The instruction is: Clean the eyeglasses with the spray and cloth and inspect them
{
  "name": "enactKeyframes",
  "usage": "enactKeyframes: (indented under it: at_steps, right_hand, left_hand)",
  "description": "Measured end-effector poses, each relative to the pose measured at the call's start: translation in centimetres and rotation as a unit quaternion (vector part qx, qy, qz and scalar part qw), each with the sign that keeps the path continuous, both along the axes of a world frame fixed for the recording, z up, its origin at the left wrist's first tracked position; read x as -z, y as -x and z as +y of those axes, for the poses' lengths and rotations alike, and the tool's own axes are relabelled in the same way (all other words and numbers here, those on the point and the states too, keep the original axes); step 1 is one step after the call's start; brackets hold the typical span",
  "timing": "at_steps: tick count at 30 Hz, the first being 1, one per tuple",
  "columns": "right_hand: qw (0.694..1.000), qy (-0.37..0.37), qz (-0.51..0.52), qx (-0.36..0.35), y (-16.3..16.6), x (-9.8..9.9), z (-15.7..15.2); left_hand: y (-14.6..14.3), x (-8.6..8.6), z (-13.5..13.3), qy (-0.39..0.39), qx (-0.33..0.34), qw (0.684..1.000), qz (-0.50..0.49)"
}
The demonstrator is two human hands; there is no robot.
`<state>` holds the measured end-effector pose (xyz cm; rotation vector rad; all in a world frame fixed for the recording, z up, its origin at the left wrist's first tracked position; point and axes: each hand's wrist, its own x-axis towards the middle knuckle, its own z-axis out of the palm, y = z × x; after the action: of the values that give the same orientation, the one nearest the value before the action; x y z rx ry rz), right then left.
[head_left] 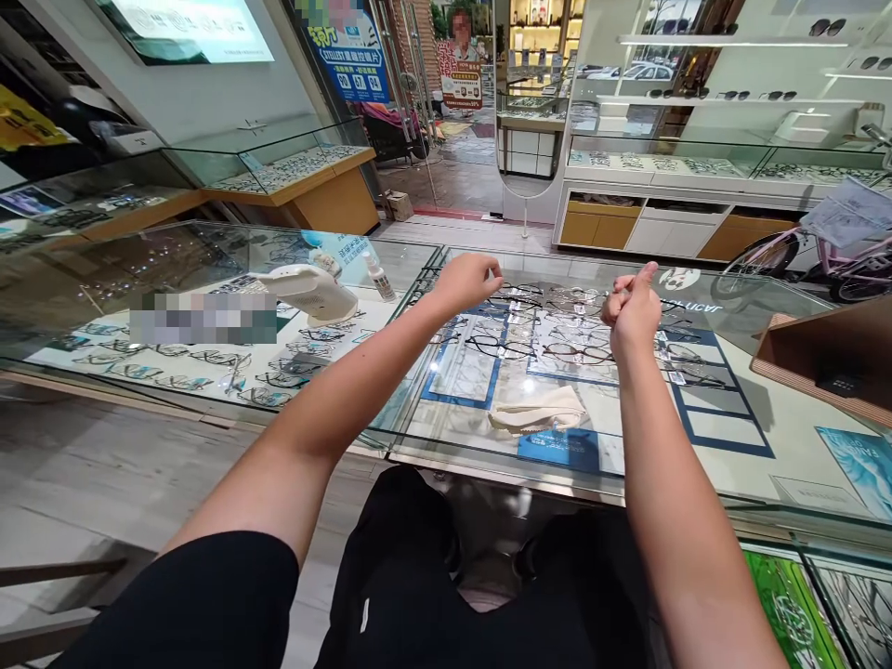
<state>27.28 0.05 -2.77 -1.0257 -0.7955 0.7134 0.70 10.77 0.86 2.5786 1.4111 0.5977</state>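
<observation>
My left hand (470,282) hovers over the glass counter with its fingers curled downward. Whatever lies inside its grip, if anything, is hidden from me. To its right, my right hand (633,307) is closed, one digit pointing up and away; no object shows in it. Between and below the hands, rows of eyeglasses (578,353) show at the counter. A crumpled cream cloth (540,411) lies nearer to me, just above a blue card (558,450).
On the left of the glass counter (411,423) stand a white handheld device (313,293) and a small bottle (378,277). A brown wooden box (829,358) sits at the right, near a pink bicycle (836,242). More display cases (293,172) line the shop.
</observation>
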Motion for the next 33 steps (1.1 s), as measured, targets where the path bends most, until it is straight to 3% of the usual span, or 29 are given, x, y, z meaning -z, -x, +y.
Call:
enactKeyframes:
  at_steps: [6, 11, 15, 24, 28, 33]
  right_hand:
    - [1.000, -0.007, 0.007, -0.028, 0.4, -0.5, -0.6]
    - [0.998, -0.011, 0.008, -0.064, 0.6, -0.8, -1.1]
    - [0.995, -0.008, -0.012, -0.094, 0.7, -0.8, -1.3]
    - [0.997, -0.021, 0.003, -0.078, 1.5, -0.5, -1.4]
    - [0.997, -0.029, 0.002, -0.067, 1.6, -0.3, -1.1]
    - [0.998, -0.024, -0.007, -0.066, 1.9, 0.3, -0.8]
  left_hand:
    - [3.9, 0.0, -3.9, 0.000, -0.021, 0.993, -0.112]
    - [6.4, 1.4, -3.4, -0.029, -0.091, 0.983, -0.155]
    - [8.1, 1.4, -1.8, -0.025, -0.143, 0.979, -0.143]
    - [8.8, 0.2, 2.1, 0.007, -0.086, 0.996, 0.020]
    - [7.7, -0.1, 0.6, 0.026, -0.024, 0.998, 0.042]
    - [3.6, 0.8, -1.7, 0.023, 0.053, 0.996, 0.067]
